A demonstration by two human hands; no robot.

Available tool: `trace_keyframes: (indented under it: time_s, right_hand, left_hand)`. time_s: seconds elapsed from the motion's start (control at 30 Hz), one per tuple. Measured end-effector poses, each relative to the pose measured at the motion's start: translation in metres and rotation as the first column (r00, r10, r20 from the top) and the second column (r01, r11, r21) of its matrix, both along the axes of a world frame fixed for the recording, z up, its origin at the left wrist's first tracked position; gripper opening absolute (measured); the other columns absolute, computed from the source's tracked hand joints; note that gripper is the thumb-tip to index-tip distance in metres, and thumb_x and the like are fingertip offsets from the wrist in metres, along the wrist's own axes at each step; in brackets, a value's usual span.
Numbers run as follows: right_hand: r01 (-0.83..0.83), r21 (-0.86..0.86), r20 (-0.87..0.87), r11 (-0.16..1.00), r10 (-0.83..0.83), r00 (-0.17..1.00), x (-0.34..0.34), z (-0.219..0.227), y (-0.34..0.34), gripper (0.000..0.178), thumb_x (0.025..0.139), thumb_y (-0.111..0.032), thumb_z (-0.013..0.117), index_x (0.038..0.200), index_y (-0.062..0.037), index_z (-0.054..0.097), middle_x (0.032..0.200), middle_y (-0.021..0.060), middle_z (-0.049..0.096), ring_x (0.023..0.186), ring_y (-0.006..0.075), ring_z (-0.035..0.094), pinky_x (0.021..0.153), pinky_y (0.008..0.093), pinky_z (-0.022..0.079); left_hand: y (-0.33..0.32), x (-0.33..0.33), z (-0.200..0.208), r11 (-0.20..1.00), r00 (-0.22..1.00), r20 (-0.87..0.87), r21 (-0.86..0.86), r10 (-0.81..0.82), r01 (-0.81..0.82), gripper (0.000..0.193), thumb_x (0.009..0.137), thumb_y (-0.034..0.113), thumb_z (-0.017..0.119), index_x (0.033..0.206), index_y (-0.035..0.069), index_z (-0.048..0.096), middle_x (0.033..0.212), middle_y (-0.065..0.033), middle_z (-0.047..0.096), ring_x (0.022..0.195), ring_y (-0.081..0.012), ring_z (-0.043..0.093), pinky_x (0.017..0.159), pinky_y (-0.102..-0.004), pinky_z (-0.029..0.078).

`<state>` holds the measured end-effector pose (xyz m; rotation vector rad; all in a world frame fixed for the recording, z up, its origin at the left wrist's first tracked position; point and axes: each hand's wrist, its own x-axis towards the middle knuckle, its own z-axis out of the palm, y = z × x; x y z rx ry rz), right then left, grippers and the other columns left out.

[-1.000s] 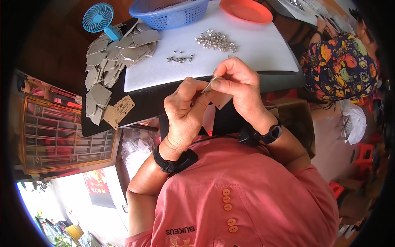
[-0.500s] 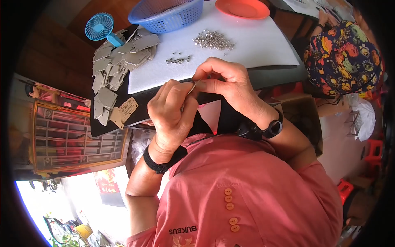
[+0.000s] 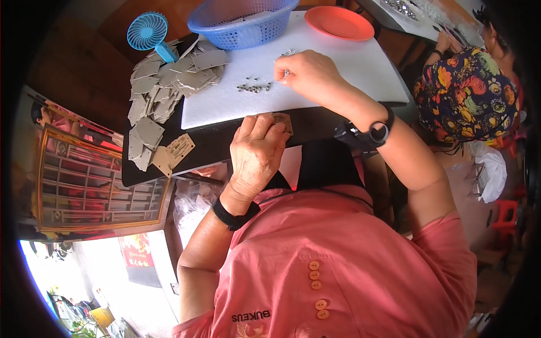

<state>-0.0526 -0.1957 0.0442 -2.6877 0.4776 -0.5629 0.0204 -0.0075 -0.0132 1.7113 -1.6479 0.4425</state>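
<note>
My left hand is closed on a small tan card, which pokes out past its fingertips at the front edge of the black table. Higher up, my right hand reaches over the white foam sheet. Its fingers are pinched on a small shiny metal piece. A pile of shiny metal pieces lies just beyond that hand, which hides most of it. Left of the right hand, a small group of dark silvery pieces is spread on the white foam sheet.
Grey cards lie heaped at the left, with printed tan cards nearer me. Behind stand a blue handheld fan, a blue plastic basket and a red plate. Another person in a flowered garment sits at the right.
My right hand has left the left hand and moved up over the shiny pile. My left hand has turned and lowered slightly, still with the card.
</note>
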Motion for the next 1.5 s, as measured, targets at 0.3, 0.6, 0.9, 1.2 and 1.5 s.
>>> trace_keyframes:
  time_s: [0.3, 0.6, 0.9, 1.2, 1.5]
  right_hand:
    - [-0.041, -0.042, -0.272, 0.998, 0.028, 0.962, 0.038, -0.003, -0.003, 0.009, 0.080, -0.012, 0.062, 0.086, -0.0087, 0.067, 0.083, 0.0117, 0.070, 0.084, 0.0339, 0.066, 0.072, 0.0481, 0.048]
    - [-0.078, -0.245, -0.219, 0.966, 0.023, 0.976, 0.020, -0.022, -0.008, 0.007, 0.086, -0.014, 0.061, 0.088, -0.0089, 0.065, 0.079, 0.0093, 0.069, 0.078, 0.0340, 0.065, 0.070, 0.0468, 0.048]
    - [-0.081, -0.083, -0.140, 0.993, 0.069, 0.988, 0.011, -0.027, -0.012, 0.008, 0.085, -0.017, 0.065, 0.090, -0.0116, 0.067, 0.081, 0.0100, 0.069, 0.081, 0.0322, 0.066, 0.072, 0.0461, 0.048]
    - [-0.080, -0.078, -0.159, 0.994, 0.067, 0.985, 0.013, -0.025, -0.011, 0.010, 0.080, -0.018, 0.066, 0.089, -0.0135, 0.069, 0.084, 0.0096, 0.071, 0.086, 0.0304, 0.068, 0.075, 0.0447, 0.050]
    - [-0.043, -0.088, -0.087, 0.995, 0.035, 0.996, 0.009, -0.036, -0.019, 0.009, 0.078, -0.017, 0.065, 0.086, -0.0128, 0.067, 0.081, 0.0093, 0.069, 0.084, 0.0310, 0.067, 0.074, 0.0443, 0.050]
  left_hand:
    - [0.003, 0.003, -0.008, 0.995, 0.996, -0.090, -0.094, -0.030, 0.021, 0.016, 0.076, 0.005, 0.077, 0.092, 0.006, 0.072, 0.097, -0.0065, 0.066, 0.082, -0.0275, 0.059, 0.070, -0.0377, 0.052]
    - [0.033, 0.009, 0.005, 0.976, 0.980, -0.087, -0.140, -0.178, 0.165, 0.029, 0.071, -0.001, 0.076, 0.098, 0.003, 0.067, 0.107, -0.0129, 0.064, 0.095, -0.0309, 0.058, 0.081, -0.0413, 0.049]
    - [0.096, 0.034, -0.045, 0.868, 0.842, -0.528, 0.361, -0.111, 0.341, 0.016, 0.071, 0.007, 0.077, 0.084, 0.004, 0.069, 0.082, -0.0087, 0.065, 0.083, -0.0285, 0.060, 0.074, -0.0379, 0.050]
    - [0.112, 0.113, -0.134, 0.694, 0.961, 0.040, 0.683, 0.274, -0.227, 0.029, 0.075, 0.029, 0.076, 0.100, 0.013, 0.075, 0.111, -0.0082, 0.066, 0.119, -0.0310, 0.054, 0.101, -0.0521, 0.040]
    - [0.129, 0.082, -0.124, 0.282, 0.909, 0.067, 0.939, 0.411, -0.197, 0.036, 0.073, 0.041, 0.078, 0.092, 0.012, 0.072, 0.112, -0.0149, 0.065, 0.116, -0.0351, 0.058, 0.091, -0.0454, 0.051]
